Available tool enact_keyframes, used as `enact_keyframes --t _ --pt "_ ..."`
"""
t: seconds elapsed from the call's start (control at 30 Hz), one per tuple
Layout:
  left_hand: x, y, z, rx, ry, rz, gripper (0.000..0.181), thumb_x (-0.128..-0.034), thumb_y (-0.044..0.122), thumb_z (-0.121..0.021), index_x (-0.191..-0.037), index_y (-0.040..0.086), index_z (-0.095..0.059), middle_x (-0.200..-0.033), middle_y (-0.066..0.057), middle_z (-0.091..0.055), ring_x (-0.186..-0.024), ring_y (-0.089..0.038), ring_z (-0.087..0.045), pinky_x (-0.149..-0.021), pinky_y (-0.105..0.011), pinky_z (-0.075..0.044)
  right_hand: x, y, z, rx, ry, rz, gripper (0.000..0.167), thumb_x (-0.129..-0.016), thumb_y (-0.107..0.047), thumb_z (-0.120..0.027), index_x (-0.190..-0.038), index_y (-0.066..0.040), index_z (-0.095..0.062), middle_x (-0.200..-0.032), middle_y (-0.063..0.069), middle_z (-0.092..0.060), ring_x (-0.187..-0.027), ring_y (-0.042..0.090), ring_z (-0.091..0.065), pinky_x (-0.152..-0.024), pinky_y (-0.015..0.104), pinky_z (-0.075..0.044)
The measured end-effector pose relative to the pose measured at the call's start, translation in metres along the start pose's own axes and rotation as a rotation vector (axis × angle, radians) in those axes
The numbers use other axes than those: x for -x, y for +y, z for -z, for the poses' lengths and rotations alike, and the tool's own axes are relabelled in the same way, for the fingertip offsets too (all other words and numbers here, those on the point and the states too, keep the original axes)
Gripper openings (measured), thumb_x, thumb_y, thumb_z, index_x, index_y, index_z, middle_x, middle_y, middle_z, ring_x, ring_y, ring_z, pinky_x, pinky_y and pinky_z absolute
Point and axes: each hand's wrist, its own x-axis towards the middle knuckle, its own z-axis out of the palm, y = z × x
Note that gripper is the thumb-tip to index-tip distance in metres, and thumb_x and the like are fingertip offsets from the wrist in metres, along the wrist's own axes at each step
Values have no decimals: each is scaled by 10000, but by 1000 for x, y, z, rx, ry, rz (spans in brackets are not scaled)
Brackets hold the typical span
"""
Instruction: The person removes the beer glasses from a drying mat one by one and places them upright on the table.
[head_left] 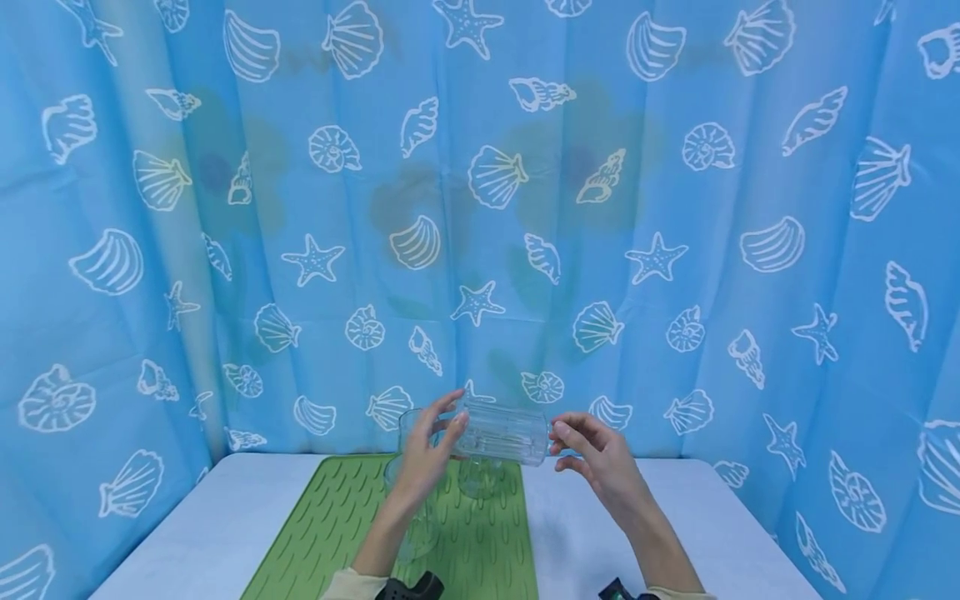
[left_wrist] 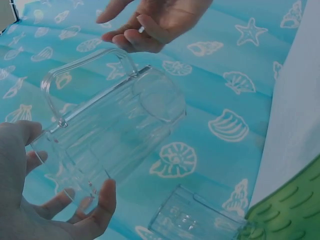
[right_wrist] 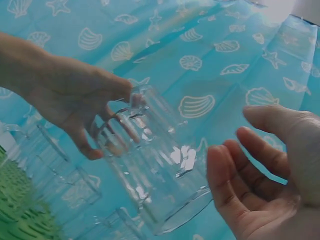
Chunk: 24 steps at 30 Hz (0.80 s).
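Green mat [head_left: 318, 525] lay at seven o'clock in the head view, and the clear mug [head_left: 506, 429] hung on its side at six!
Trouble loomed if the rim slipped: the left grip [head_left: 429, 446] pinched only the mouth end between thumb and fingers, so the base, out at three o'clock, might have dropped onto the clear vessel [head_left: 480, 482] at seven. Just beyond that base, the right grip [head_left: 600, 458], fingers loosely curled, held nothing.

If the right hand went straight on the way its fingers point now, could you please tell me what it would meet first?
Most likely the near end of the clear, cylindrical, handled mug in the left hand, though depth is unclear.
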Motion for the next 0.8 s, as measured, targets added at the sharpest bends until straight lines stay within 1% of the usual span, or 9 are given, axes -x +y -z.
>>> enact_keyframes --t 0.03,0.13,0.2,0.3,0.37,0.47,0.63,0.7,0.8 --pt "0 0 0 -1 -2 -2 469 -998 396 -561 -1443 273 -478 -1436 -174 -427 -1243 -361 -526 -720 -358 -669 0 -1 1 25 -22 21 409 -996 -283 -593 -1239 42 -542 -1022 2 -628 -893 137 -647 -757 334 -647" --pt "-2 0 -1 -4 -8 -5 461 -1002 395 -555 -1441 277 -480 -1427 -176 -429 -1232 -349 -536 -734 -397 -669 -3 -5 2 110 -69 77 368 -999 -246 -590 -1254 17 -561 -1074 33 -624 -910 149 -654 -781 360 -652" --pt "-2 1 -1 -13 -11 2 444 -1001 413 -550 -1430 322 -484 -1425 -162 -433 -1232 -340 -535 -736 -399 -667 -5 -6 2 167 -92 107 353 -994 -236 -597 -1256 0 -575 -1109 80 -626 -924 183 -661 -789 379 -653" --pt "-2 3 -1 -22 -16 12 422 -998 438 -544 -1412 383 -484 -1421 -140 -439 -1235 -339 -529 -734 -395 -666 -7 -7 1 238 -112 130 338 -988 -249 -607 -1248 -33 -600 -1143 141 -629 -939 234 -666 -786 400 -655" --pt "-1 3 -1 -28 -18 15 405 -997 443 -543 -1397 412 -485 -1417 -123 -445 -1231 -333 -530 -725 -369 -665 -8 -8 -1 262 -122 135 350 -981 -256 -619 -1246 -27 -608 -1152 171 -632 -944 243 -669 -783 403 -656" --pt "-1 2 -1 -38 -21 12 405 -1000 434 -540 -1400 394 -491 -1405 -108 -453 -1215 -321 -538 -713 -348 -663 -9 -10 -4 310 -131 157 333 -970 -256 -637 -1223 -41 -631 -1162 195 -638 -942 188 -669 -775 386 -655" --pt "0 1 -2 -56 -28 11 421 -1002 428 -540 -1413 347 -501 -1390 -105 -459 -1191 -302 -546 -694 -321 -658 -13 -14 -10 389 -128 242 253 -960 -231 -652 -1175 -99 -664 -1143 204 -663 -904 86 -656 -737 369 -653" --pt "0 1 -2 -58 -33 6 417 -1004 416 -541 -1412 342 -504 -1389 -115 -457 -1190 -309 -543 -682 -301 -656 -15 -15 -12 402 -152 265 238 -960 -215 -651 -1172 -110 -669 -1133 197 -671 -896 93 -665 -725 361 -653" --pt "1 0 -3 -64 -38 1 411 -1004 404 -545 -1410 347 -507 -1402 -142 -453 -1197 -327 -533 -677 -287 -652 -18 -16 -16 425 -231 280 249 -963 -193 -644 -1188 -89 -668 -1109 186 -683 -890 161 -685 -720 353 -650"
